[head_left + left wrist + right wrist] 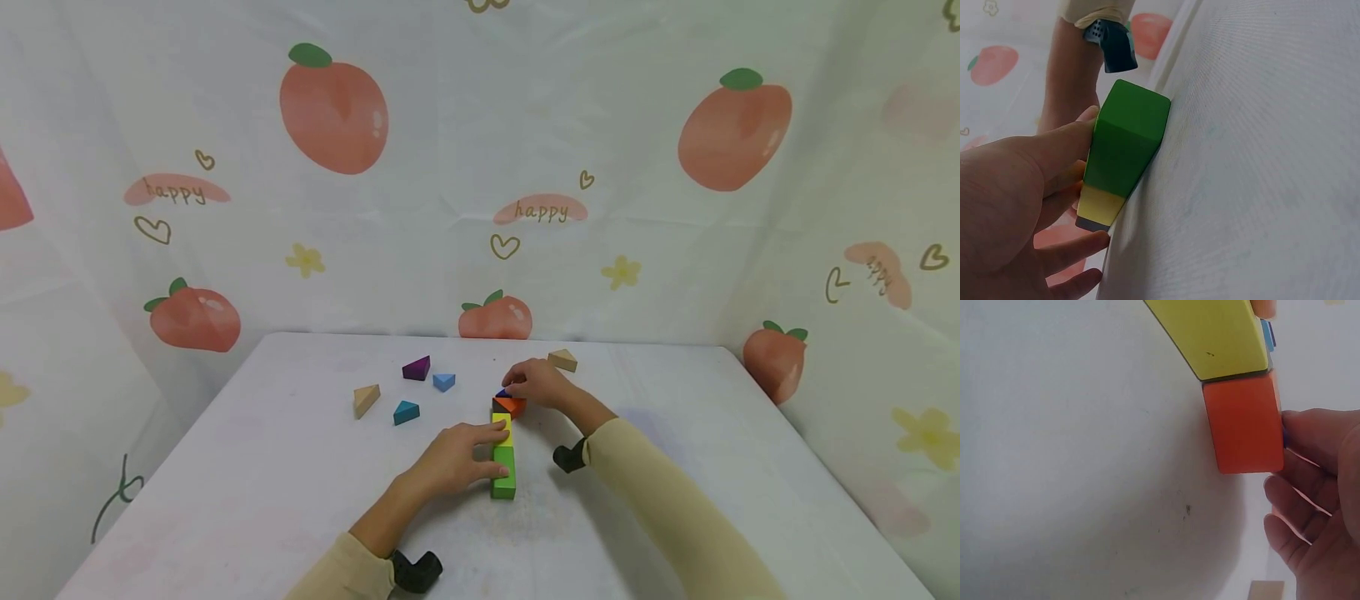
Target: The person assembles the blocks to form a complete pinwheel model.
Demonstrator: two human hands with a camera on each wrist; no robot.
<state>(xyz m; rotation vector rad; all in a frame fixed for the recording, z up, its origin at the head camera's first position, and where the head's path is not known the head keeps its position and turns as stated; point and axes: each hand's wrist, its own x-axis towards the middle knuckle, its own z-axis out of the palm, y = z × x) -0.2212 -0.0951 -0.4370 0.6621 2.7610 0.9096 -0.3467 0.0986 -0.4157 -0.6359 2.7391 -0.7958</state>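
A row of blocks runs away from me in the head view: a green block (504, 488) nearest, then a yellow block (503, 441), then an orange block (516, 407) with a dark end. At its far end is a small dark blue triangular block (503, 392), mostly covered by the right hand (542, 383), whose thumb and fingers pinch it. In the right wrist view only a sliver of blue shows by the thumb. My left hand (452, 458) lies along the row's left side, its extended fingers touching the yellow and green blocks.
Left of the row lie loose triangular blocks: purple (416, 368), light blue (444, 382), teal (407, 412) and a wooden one (366, 401). Another wooden triangle (562, 360) lies beyond the right hand. A patterned cloth (420, 250) hangs behind the white table (645, 542).
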